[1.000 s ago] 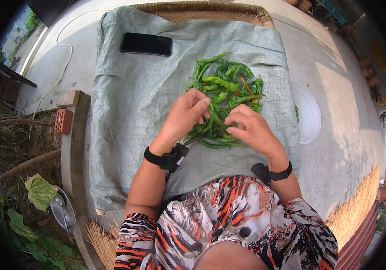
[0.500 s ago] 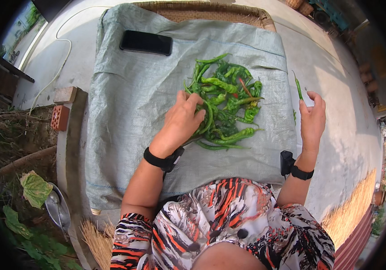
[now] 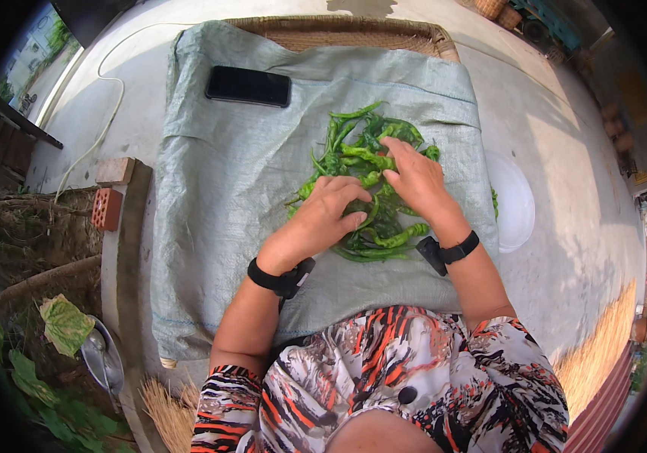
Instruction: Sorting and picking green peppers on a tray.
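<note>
A loose heap of long green chili peppers (image 3: 399, 235) lies on a pale grey-green woven sack (image 3: 225, 189). Over the left part of the heap is my left hand (image 3: 322, 215), its fingers bent and its thumb apart from them, touching peppers. My right hand (image 3: 418, 177) reaches into the upper right of the heap. Its fingertips are on the peppers, with thumb and fingers spread and nothing visibly gripped. Some peppers are hidden under both hands.
A black phone (image 3: 248, 86) lies on the sack at the far left. Under the sack shows a woven basket's rim (image 3: 354, 34). A whitish round basin (image 3: 516, 204) stands to the right, low down. Bricks (image 3: 105, 209), a ledge and plants are at left.
My right hand has come left from beside the sack to the heap, and the single chili pepper it held is no longer in it. My left hand has shifted slightly right and nearer.
</note>
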`<state>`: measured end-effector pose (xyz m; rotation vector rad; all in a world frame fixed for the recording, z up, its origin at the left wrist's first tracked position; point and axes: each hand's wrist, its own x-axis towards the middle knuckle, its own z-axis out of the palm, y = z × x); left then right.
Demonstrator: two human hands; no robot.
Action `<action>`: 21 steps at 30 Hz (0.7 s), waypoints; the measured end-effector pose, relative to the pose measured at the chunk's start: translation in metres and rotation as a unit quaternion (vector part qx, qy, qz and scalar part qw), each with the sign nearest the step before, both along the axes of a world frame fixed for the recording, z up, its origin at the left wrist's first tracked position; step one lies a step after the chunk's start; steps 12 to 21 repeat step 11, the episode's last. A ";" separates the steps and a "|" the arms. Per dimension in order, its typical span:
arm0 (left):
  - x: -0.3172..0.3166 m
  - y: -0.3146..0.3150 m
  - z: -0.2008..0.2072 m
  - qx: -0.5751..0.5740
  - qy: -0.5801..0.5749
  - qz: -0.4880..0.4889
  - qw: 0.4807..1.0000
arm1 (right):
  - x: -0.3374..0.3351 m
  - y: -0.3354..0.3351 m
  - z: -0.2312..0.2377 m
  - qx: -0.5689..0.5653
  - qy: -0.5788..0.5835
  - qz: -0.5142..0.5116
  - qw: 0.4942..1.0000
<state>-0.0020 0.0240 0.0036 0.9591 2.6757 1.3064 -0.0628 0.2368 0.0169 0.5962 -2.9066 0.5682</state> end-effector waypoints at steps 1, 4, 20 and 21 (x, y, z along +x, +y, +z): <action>-0.001 0.001 0.000 0.013 0.012 0.043 0.999 | 0.002 0.000 0.003 0.003 -0.002 0.001 1.000; -0.002 -0.004 0.001 0.047 -0.005 0.108 0.993 | 0.014 -0.003 0.017 -0.105 -0.036 -0.029 0.993; -0.001 0.005 0.020 0.169 -0.203 0.068 0.962 | 0.032 0.006 0.037 -0.614 -0.245 -0.015 0.750; -0.001 0.005 0.020 0.169 -0.203 0.068 0.962 | 0.032 0.006 0.037 -0.614 -0.245 -0.015 0.750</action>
